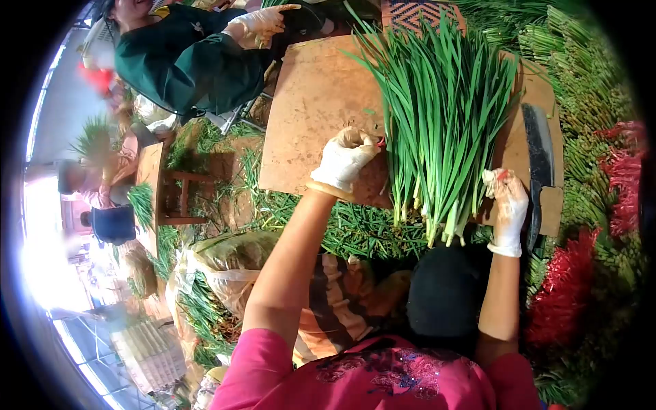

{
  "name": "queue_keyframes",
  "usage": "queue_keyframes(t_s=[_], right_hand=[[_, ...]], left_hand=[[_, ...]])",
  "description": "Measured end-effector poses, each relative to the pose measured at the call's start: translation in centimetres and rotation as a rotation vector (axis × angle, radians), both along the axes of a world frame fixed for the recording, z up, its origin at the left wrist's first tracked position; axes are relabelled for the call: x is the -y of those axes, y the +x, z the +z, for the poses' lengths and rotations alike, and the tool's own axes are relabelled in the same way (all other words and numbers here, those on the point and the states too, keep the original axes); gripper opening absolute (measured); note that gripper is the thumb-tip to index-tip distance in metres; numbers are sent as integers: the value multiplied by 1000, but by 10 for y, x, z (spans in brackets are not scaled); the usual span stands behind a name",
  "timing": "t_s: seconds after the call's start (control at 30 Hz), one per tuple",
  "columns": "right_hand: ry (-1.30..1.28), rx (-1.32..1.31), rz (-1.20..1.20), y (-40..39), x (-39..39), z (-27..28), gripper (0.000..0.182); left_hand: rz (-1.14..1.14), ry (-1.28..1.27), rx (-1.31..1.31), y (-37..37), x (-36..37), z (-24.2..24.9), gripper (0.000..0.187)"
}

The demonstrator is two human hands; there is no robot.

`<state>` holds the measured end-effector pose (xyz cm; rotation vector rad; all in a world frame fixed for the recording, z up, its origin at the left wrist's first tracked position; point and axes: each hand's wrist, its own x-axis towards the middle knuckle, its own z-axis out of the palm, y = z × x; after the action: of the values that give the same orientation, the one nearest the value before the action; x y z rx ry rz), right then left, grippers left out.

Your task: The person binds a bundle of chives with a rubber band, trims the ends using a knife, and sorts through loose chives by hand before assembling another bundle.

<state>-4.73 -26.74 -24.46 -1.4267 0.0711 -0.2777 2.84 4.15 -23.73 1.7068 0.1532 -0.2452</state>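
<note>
A loose bunch of garlic chives [444,123] lies on the brown board [321,89], white stem ends toward me. My left hand [347,158], in a white glove, is closed just left of the bunch. A small red bit, seemingly the end of a red tie, shows at its fingertips. On the right of the stems, my gloved right hand [509,205] is closed too, with a bit of red at its fingers. Whether one strip runs beneath the chives between my hands is hidden. A long dark curved blade [538,164] lies right of the bunch.
Bundled greens [581,82] are heaped along the right, with red strips [564,294] on them. A person in a dark green top [188,68] sits across at upper left. A plastic bag of greens [225,273] stands left of my lap. Another person [102,178] sits farther left.
</note>
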Motion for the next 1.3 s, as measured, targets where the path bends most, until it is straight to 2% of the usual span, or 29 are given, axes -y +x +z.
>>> queue_keyframes(t_s=[0.03, 0.07, 0.1, 0.13, 0.2, 0.3, 0.33, 0.4, 0.43, 0.47, 0.5, 0.53, 0.57, 0.6, 0.67, 0.7, 0.73, 0.87, 0.93, 1.07, 1.13, 1.3], right_hand=[[15, 94, 24, -1, 1, -3, 6], [29, 188, 47, 0, 2, -5, 11], [-268, 295, 17, 5, -7, 15, 18], [-388, 358, 31, 11, -21, 40, 15], [-597, 461, 54, 26, -44, 72, 14], [-815, 726, 301, 59, -71, 93, 9], [-922, 701, 296, 58, -83, 95, 11], [-927, 636, 392, 61, -100, 85, 13], [-897, 658, 419, 62, -106, 81, 13], [-758, 664, 441, 62, -112, 77, 13], [-325, 381, 459, 59, -124, 74, 13], [-212, 354, 424, 59, -134, 68, 13], [-97, 332, 386, 58, -143, 62, 13], [-392, 596, 359, 69, -144, 70, 12], [-671, 688, 414, 76, -149, 76, 9], [-798, 691, 469, 79, -151, 75, 7], [-889, 653, 549, 84, -153, 70, 9], [-1168, 496, 589, 91, -163, 68, 9], [-1299, 490, 607, 92, -170, 71, 9], [-1376, 523, 655, 93, -174, 73, 8], [-1457, 494, 675, 92, -174, 80, 7], [-1481, 385, 754, 92, -164, 90, 13]], left_hand=[[2, -262, 14, -9, 12, 14, 7], [54, -321, 10, -15, 24, 23, 7], [102, -379, 4, -20, 36, 31, 8], [150, -437, -1, -23, 46, 33, 8], [154, -501, 100, -28, 61, 30, 9], [202, -503, 138, -35, 65, 27, 8], [199, -499, 117, -34, 56, 24, 7], [194, -490, 70, -35, 34, 20, 7], [220, -403, 23, -35, 28, 20, 6], [249, -408, 15, -38, 29, 17, 3], [254, -238, 36, -38, 28, 10, 3], [257, -71, 52, -39, 29, 5, 4], [277, -150, 86, -40, 34, 0, 8], [256, -92, 123, -41, 33, 0, 9], [329, -20, 271, -47, 41, 0, 11], [329, -136, 333, -41, 40, -7, 14], [265, -142, 267, -44, 33, -14, 16], [230, -572, -149, -42, -6, -12, 11], [251, -712, -184, -42, -15, -7, 8], [200, -805, -230, -39, -20, -18, 10], [180, -733, -238, -38, -20, -9, 12], [162, -753, -230, -37, -18, -10, 11]])
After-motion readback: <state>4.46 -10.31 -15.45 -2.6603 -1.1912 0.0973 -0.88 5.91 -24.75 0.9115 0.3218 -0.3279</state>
